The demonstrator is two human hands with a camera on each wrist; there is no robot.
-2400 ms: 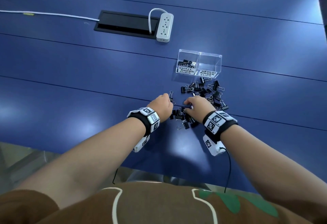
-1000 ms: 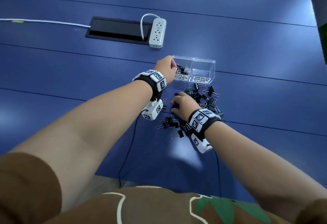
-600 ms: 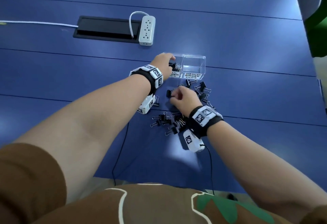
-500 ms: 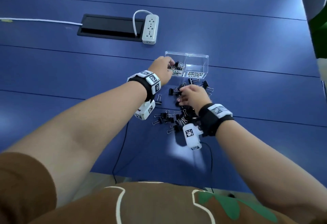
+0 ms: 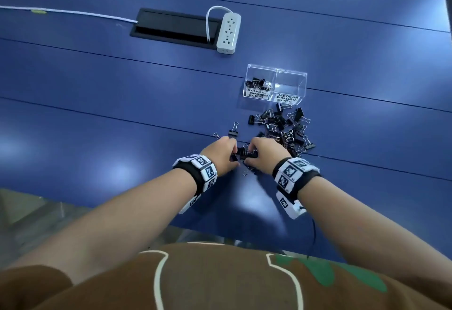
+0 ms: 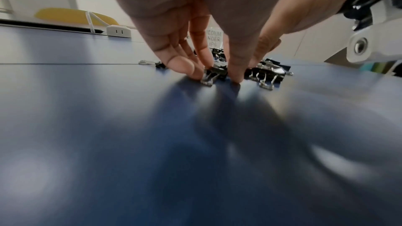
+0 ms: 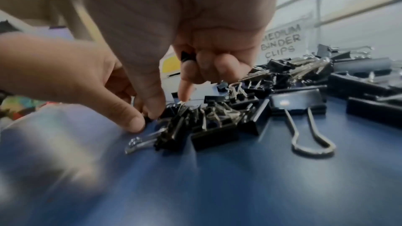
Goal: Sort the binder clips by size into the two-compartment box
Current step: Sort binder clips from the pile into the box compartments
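- Our left hand [image 5: 221, 154] pinches a small binder clip [image 6: 214, 73] on the blue counter [image 5: 122, 118].
- Our right hand [image 5: 265, 153], fingers curled, holds a clip too.
- Loose clips [image 5: 285, 126] lie beside the box [image 5: 275, 85] (medium side empty).
- They look light, stiff and slippery; grip the black bodies.

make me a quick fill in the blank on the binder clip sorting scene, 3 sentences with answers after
1. The clips already in the clear box lie in the compartment labelled ____ binder clips.
2. The compartment labelled medium binder clips holds ____ clips.
3. The left hand and right hand meet at the edge of the clip pile ____ the person than the box.

Missing words: small; no; nearer
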